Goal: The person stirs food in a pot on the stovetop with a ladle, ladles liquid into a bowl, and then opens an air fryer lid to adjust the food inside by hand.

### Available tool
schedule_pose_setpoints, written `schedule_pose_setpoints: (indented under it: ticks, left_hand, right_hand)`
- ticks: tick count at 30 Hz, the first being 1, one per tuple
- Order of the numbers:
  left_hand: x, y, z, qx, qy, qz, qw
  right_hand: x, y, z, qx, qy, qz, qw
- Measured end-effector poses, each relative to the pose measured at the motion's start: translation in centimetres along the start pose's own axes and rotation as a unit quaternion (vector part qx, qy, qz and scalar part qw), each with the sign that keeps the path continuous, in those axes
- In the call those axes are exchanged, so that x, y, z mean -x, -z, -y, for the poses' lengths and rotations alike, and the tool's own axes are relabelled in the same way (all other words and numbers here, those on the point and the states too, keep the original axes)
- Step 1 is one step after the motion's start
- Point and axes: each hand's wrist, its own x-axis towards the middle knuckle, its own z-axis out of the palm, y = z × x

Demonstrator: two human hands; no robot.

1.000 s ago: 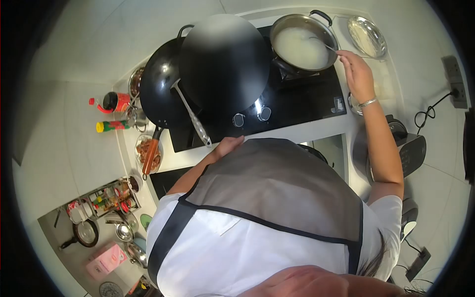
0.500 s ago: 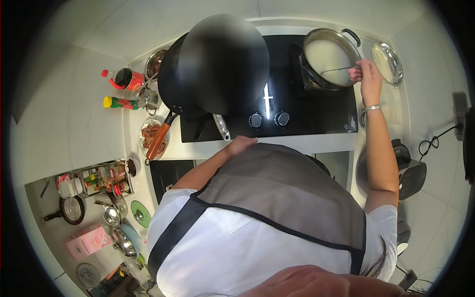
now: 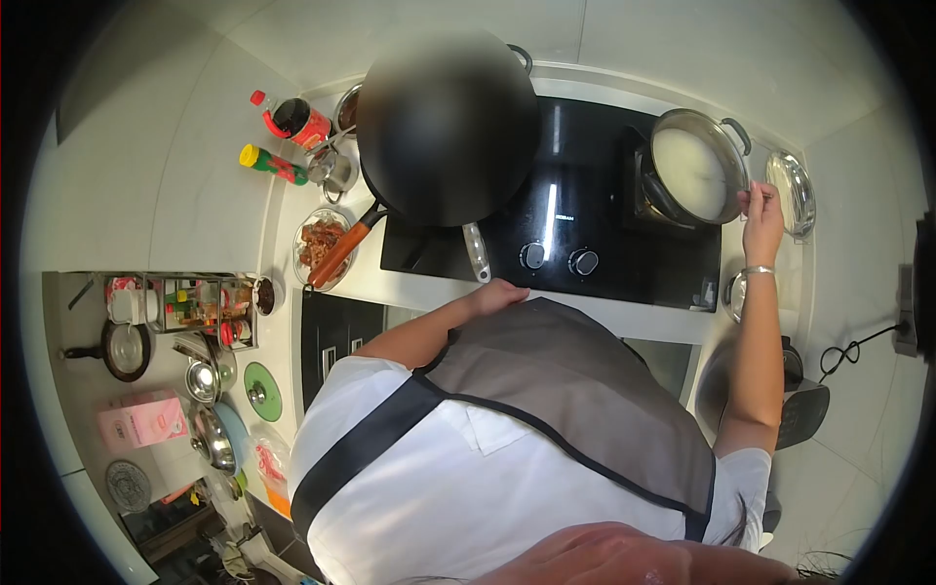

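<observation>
My right hand point(image 3: 762, 203) is closed round the handle of a thin metal utensil at the right rim of a steel pot point(image 3: 733, 146). Cloudy whitish liquid point(image 3: 690, 168) fills the pot, and the utensil's far end is hard to make out in it. My left hand point(image 3: 497, 295) lies at the counter's front edge against the apron point(image 3: 575, 356); its fingers are partly hidden and what they hold, if anything, is unclear. Just above it a metal utensil handle point(image 3: 477, 255) sticks out from under a dark blurred disc that covers much of the wok.
The wok's wooden handle point(image 3: 341, 252) reaches over a bowl of brown food pieces point(image 3: 318, 240). Two bottles point(image 3: 297, 121) point(image 3: 273, 164) stand at the left. A glass lid point(image 3: 792, 195) lies right of the pot. The black stove point(image 3: 604, 214) has two knobs.
The view has turned, so the pot appears lower and further right. My right hand, still gripping the utensil, has gone from the pot's inner side to its right rim. My left hand stays by the apron.
</observation>
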Motion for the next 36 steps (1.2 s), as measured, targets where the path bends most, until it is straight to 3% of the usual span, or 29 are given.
schedule_pose_setpoints:
  ticks: [3,8,14,17,23,27,28,31,36]
  left_hand:
    - [0.8,0.0,-0.7,0.020,-0.003,0.008,1.000]
    - [1.2,-0.1,-1.4,0.076,0.032,0.021,0.996]
    - [0.4,-0.6,-0.5,0.079,0.026,-0.001,0.997]
    - [1.5,-0.1,-1.6,0.041,-0.024,0.005,0.999]
    - [1.0,-0.4,-1.1,0.051,0.001,-0.010,0.999]
    - [0.2,-0.2,-0.4,0.061,0.018,-0.003,0.998]
    - [0.0,0.4,-0.3,0.043,0.067,0.016,0.997]
    - [1.5,0.0,-2.9,0.078,0.056,0.003,0.995]
    - [1.4,0.3,-2.8,0.085,0.079,0.017,0.993]
  right_hand:
    - [1.1,1.1,2.8,0.164,0.045,0.027,0.985]
    - [1.6,1.4,6.4,0.221,0.059,0.072,0.971]
    - [0.6,-0.6,6.7,0.084,0.018,0.089,0.992]
    - [0.8,-2.2,6.9,0.037,0.007,0.065,0.997]
    - [-0.4,-4.0,3.2,-0.106,0.020,0.060,0.992]
    - [-0.7,-3.2,1.9,-0.044,0.068,0.024,0.996]
    - [-0.8,-3.0,1.3,-0.027,0.082,0.016,0.996]
    - [-0.1,-1.1,2.8,0.101,0.101,-0.008,0.990]
    - [1.6,2.1,1.8,0.174,0.135,-0.011,0.975]
